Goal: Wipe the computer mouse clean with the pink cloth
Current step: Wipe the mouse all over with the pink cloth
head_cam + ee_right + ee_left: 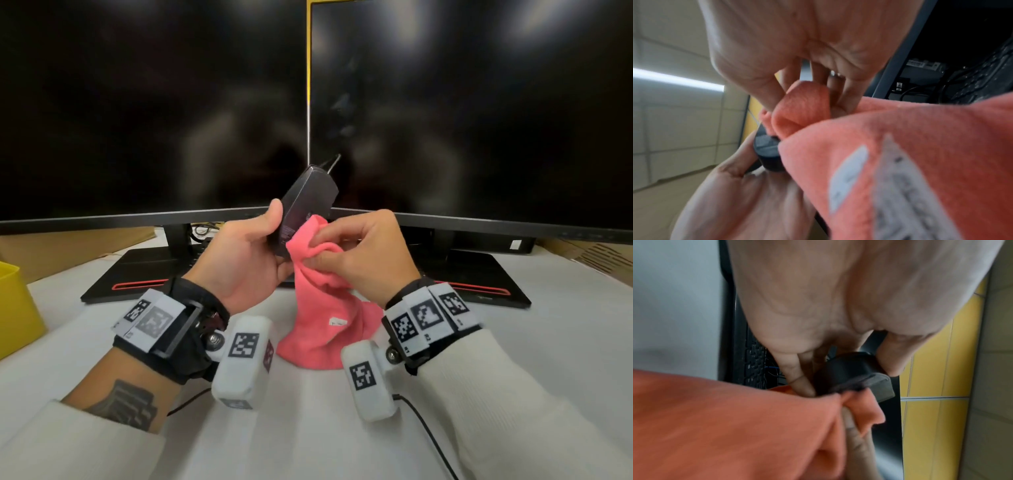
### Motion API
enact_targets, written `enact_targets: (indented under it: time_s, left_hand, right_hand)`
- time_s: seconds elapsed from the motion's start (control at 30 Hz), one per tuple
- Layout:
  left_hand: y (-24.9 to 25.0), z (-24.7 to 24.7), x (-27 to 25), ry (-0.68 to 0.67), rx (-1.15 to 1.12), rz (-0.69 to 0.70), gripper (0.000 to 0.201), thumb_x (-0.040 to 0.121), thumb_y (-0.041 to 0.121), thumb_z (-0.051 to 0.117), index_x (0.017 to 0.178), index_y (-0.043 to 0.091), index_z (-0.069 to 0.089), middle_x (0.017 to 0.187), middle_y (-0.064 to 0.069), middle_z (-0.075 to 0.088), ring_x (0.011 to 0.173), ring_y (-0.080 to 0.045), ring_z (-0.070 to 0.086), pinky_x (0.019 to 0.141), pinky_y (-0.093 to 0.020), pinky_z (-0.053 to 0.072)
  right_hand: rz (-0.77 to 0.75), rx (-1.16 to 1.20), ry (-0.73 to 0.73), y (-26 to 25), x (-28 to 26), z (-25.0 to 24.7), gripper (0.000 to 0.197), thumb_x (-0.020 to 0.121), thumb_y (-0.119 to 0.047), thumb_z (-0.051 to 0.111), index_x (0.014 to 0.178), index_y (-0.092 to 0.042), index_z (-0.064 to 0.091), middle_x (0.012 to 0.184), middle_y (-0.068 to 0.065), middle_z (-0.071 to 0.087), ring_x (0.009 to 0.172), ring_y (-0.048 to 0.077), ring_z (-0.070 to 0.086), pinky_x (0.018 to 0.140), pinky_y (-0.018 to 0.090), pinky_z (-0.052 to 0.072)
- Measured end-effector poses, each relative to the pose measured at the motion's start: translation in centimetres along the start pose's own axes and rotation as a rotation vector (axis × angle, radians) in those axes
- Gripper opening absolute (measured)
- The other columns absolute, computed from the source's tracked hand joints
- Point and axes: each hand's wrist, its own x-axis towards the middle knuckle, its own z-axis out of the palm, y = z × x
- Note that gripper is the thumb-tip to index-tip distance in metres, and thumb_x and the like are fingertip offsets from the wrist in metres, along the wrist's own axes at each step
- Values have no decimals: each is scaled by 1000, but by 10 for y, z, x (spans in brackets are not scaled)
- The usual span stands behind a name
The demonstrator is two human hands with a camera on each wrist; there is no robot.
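Left hand point(251, 253) gripping raised computer mouse point(305, 202), right hand point(363, 253) pinching pink cloth point(325, 308) against it

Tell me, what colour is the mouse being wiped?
Black mouse, clearest in the head view.

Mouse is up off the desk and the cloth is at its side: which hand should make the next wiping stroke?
Right. The right hand already pinches the pink cloth against the mouse; the left hand grips the mouse and should just steady it.
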Motion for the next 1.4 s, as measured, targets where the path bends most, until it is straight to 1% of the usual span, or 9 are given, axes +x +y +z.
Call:
enact_targets:
  time_s: [0.1, 0.2, 0.47, 0.7, 0.8, 0.87, 1.1, 1.23, 1.4]
  left_hand:
    - [-3, 2, 0, -57, 11, 13, 57, 98, 40, 44, 144, 10, 59, 142, -16, 66, 122, -31, 67, 97, -40, 61]
    - [-9, 6, 0, -83, 17, -23, 52, 94, 37, 47, 137, 11, 64, 124, -11, 74, 95, -22, 74, 72, -31, 63]
    - [-11, 3, -1, -54, 54, -11, 53, 97, 37, 47, 139, 9, 63, 144, -23, 60, 126, -36, 51, 105, -47, 38]
    - [-14, 3, 2, -122, 96, -28, 50, 97, 37, 47, 134, 10, 67, 131, -15, 70, 107, -27, 68, 89, -35, 59]
    - [-18, 2, 1, -99, 110, -38, 49, 98, 35, 54, 134, 5, 67, 140, -21, 64, 121, -34, 57, 117, -52, 40]
    - [-19, 1, 1, -78, 113, -39, 45, 97, 36, 55, 126, 6, 73, 137, -22, 64, 123, -36, 54, 123, -58, 28]
    - [-16, 2, 1, -105, 101, -42, 45, 96, 35, 55, 125, 8, 74, 131, -18, 68, 111, -31, 61, 101, -44, 48]
    - [-16, 4, 1, -88, 143, -34, 45, 98, 33, 56, 126, 1, 70, 117, -19, 68, 99, -30, 62, 86, -35, 51]
    - [-21, 4, 2, -43, 174, -45, 56, 92, 40, 56, 127, -3, 65, 113, -20, 61, 100, -33, 53, 85, -38, 42]
  right_hand:
    - [-41, 18, 238, 4, 5, -4, 30, 74, 7, 84, 78, -22, 81, 75, -1, 79, 70, 9, 71, 70, 27, 58]
    - [-77, 9, 375, 3, 10, -17, 24, 78, 1, 82, 89, -20, 84, 83, -2, 82, 80, 12, 78, 75, 27, 62]
    - [-104, 49, 204, -6, 6, -7, 21, 75, 3, 87, 84, -15, 84, 76, -1, 81, 71, 7, 75, 68, 22, 57]
    - [-73, -32, 408, 0, 11, -23, 16, 80, -5, 84, 83, -21, 84, 75, -3, 80, 73, 15, 77, 69, 29, 62]
    - [-125, 22, 360, -4, 9, -18, 15, 79, -2, 85, 83, -16, 83, 72, -5, 79, 70, 7, 75, 65, 20, 56]
    - [-127, 14, 332, -4, 8, -15, 15, 78, 2, 84, 82, -12, 83, 72, -6, 79, 69, 5, 74, 65, 17, 54]
    - [-40, -29, 458, 6, 13, -27, 14, 77, -3, 84, 76, -17, 83, 69, 1, 79, 72, 27, 76, 68, 38, 62]
    - [-91, 25, 410, 0, 11, -21, 10, 79, -3, 85, 76, -12, 83, 70, 3, 78, 67, 14, 74, 65, 29, 59]
    - [-79, 70, 360, 1, 9, -16, 8, 79, -5, 87, 79, -12, 84, 71, 1, 79, 68, 10, 74, 65, 23, 57]
